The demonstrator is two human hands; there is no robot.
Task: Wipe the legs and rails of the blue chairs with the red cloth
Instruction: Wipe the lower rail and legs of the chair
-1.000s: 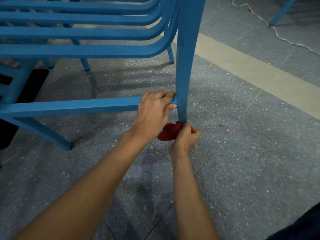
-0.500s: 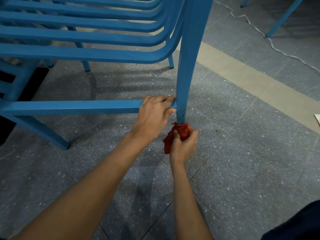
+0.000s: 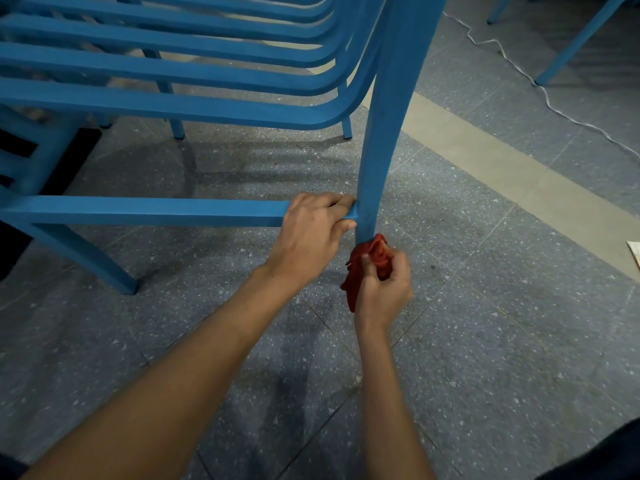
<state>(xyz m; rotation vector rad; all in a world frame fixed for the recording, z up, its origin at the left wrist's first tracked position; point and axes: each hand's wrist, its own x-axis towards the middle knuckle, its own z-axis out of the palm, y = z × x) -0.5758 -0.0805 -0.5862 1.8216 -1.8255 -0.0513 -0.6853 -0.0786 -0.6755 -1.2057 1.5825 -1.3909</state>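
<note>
Since a second ago, my right hand (image 3: 382, 289) has drawn the red cloth (image 3: 372, 252) from a loose bunch at the foot of the front leg (image 3: 384, 133) into a wrap around it, closer under the rail joint. Far left, the slanted rear leg (image 3: 86, 258) of the bottom blue chair stands on the speckled grey floor (image 3: 485, 341). Above it, the curved seat frames (image 3: 173, 105) of the stacked chairs run across the view. The side rail (image 3: 156, 211) reaches level from that rear leg to the front leg. My left hand (image 3: 311, 233) grips the rail's right end, fingers curled over the top and thumb underneath, the fingertips touching the front leg. Just below this joint the cloth is bunched round the leg, hiding its lowest part, and a loose tail hangs down on the left side. My right hand closes on the cloth from below, thumb pressed into the front folds and fingers curled behind. Further right, a beige strip (image 3: 502, 161) crosses the tiles diagonally. Beyond it a white cable (image 3: 554, 105) snakes past the legs of another blue chair (image 3: 571, 43).
</note>
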